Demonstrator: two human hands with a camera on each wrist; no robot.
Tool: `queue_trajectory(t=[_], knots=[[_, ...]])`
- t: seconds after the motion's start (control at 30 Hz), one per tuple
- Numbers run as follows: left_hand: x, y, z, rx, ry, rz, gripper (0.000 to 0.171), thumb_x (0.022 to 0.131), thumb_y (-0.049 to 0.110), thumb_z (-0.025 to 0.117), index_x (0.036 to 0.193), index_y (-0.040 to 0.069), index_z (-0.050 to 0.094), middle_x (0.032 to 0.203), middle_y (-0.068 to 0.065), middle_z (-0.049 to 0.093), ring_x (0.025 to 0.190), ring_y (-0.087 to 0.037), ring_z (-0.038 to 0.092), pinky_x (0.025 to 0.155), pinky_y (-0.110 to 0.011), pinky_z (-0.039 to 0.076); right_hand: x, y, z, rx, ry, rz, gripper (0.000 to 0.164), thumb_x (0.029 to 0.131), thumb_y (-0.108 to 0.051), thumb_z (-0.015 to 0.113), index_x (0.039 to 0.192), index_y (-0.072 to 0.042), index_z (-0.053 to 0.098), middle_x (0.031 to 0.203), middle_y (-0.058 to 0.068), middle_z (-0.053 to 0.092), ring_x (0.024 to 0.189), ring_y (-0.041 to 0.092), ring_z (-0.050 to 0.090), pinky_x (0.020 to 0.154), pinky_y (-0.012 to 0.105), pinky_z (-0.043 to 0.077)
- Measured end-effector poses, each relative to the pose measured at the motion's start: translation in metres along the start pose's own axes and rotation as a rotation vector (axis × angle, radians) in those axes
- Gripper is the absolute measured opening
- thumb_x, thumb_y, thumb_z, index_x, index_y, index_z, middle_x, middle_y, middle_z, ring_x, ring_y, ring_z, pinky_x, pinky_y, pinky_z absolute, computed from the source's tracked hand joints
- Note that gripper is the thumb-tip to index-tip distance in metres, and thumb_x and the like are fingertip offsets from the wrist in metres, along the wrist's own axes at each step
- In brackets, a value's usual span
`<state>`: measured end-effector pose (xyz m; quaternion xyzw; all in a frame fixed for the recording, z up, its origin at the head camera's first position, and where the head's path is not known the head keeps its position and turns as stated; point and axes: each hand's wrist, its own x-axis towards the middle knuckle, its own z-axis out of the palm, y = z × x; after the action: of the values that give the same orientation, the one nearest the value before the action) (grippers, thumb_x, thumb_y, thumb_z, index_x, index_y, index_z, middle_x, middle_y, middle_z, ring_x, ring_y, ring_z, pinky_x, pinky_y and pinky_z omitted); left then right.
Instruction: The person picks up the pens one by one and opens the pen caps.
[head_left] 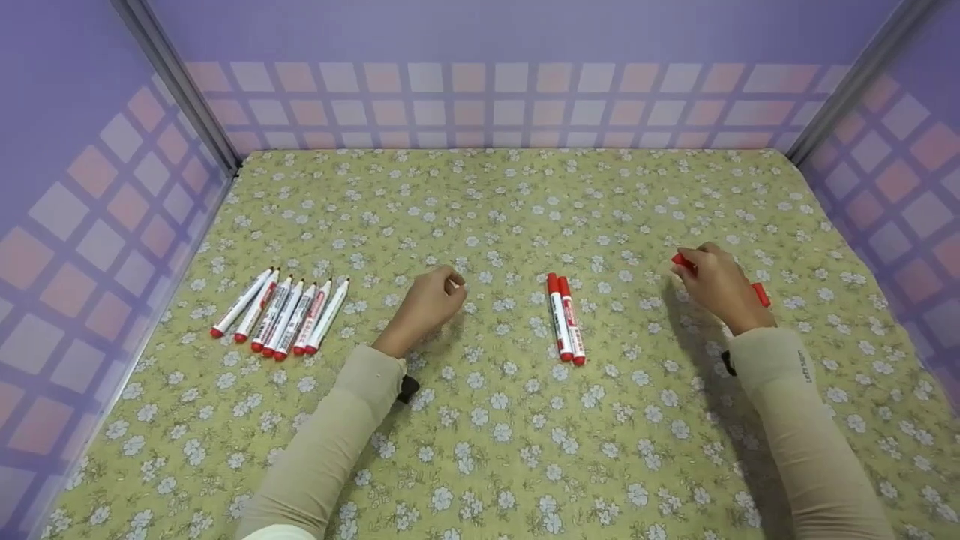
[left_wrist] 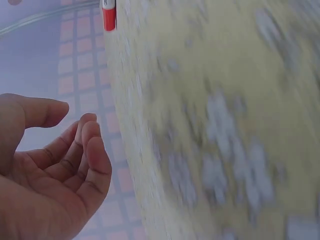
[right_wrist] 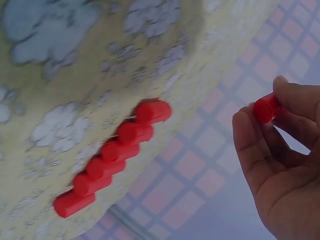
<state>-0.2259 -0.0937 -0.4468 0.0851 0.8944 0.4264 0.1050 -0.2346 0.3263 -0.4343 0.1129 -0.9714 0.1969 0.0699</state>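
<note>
My right hand (head_left: pixel 720 289) is raised over the right part of the table and pinches a red marker cap (right_wrist: pixel 266 108) between thumb and fingers. Below it in the right wrist view, several red caps (right_wrist: pixel 114 159) lie on the cloth in a slanting row; the head view shows only part of them past the hand. Holding nothing, my left hand (head_left: pixel 427 304) hovers near the middle with fingers loosely curled, apart from the markers. Two white markers (head_left: pixel 566 319) with red caps on lie side by side between the hands.
Several uncapped white markers (head_left: pixel 283 315) with red ends lie in a row at the left, tips pointing away. A yellow flowered cloth (head_left: pixel 480 420) covers the table. Purple checked panels (head_left: pixel 517 97) stand at the back and both sides.
</note>
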Motion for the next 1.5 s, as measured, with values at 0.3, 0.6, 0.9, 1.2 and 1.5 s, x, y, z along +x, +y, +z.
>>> queue_trajectory(t=[0.3,0.6,0.9,1.2,1.5], knots=[[0.012,0.022,0.034,-0.035,-0.092,0.023,0.033,0.100,0.022,0.046,0.124,0.002,0.056,0.095,-0.009,0.060,0.062,-0.014,0.050,0.059,-0.029,0.042,-0.008,0.028,-0.006,0.040,-0.023,0.090,0.038,0.099,-0.010,0.050,0.129,0.014,0.052,0.107,0.034,0.051,0.091,0.047,0.057,0.078,0.058,0.050],[0.023,0.036,0.063,-0.053,-0.153,0.011,0.034,0.100,0.023,0.046,0.126,0.003,0.055,0.106,-0.010,0.062,0.076,-0.016,0.056,0.065,-0.031,0.046,-0.013,0.050,-0.018,0.052,-0.043,0.204,0.043,0.099,-0.013,0.052,0.133,0.014,0.048,0.114,0.038,0.050,0.097,0.048,0.054,0.076,0.055,0.050],[0.030,0.049,0.084,-0.039,-0.177,-0.053,0.033,0.100,0.026,0.046,0.125,0.006,0.055,0.107,-0.009,0.062,0.071,-0.013,0.053,0.063,-0.029,0.044,-0.016,0.069,-0.025,0.116,-0.053,0.317,0.046,0.101,-0.017,0.049,0.136,0.012,0.045,0.128,0.038,0.050,0.107,0.048,0.055,0.080,0.054,0.049],[0.039,0.054,0.093,-0.071,-0.171,-0.088,0.033,0.099,0.027,0.048,0.122,0.004,0.054,0.076,-0.001,0.052,0.056,-0.011,0.042,0.052,-0.027,0.036,-0.024,0.084,-0.031,0.140,-0.061,0.431,0.052,0.102,-0.027,0.046,0.138,0.010,0.043,0.131,0.038,0.047,0.104,0.043,0.057,0.071,0.038,0.050],[0.048,0.055,0.098,-0.071,-0.204,-0.129,0.017,0.099,0.026,0.049,0.101,0.010,0.054,0.071,0.000,0.048,0.055,-0.010,0.039,0.049,-0.026,0.034,-0.029,0.094,-0.033,0.147,-0.080,0.520,0.047,0.102,-0.022,0.045,0.135,0.012,0.047,0.130,0.037,0.049,0.107,0.044,0.057,0.073,0.041,0.053]])
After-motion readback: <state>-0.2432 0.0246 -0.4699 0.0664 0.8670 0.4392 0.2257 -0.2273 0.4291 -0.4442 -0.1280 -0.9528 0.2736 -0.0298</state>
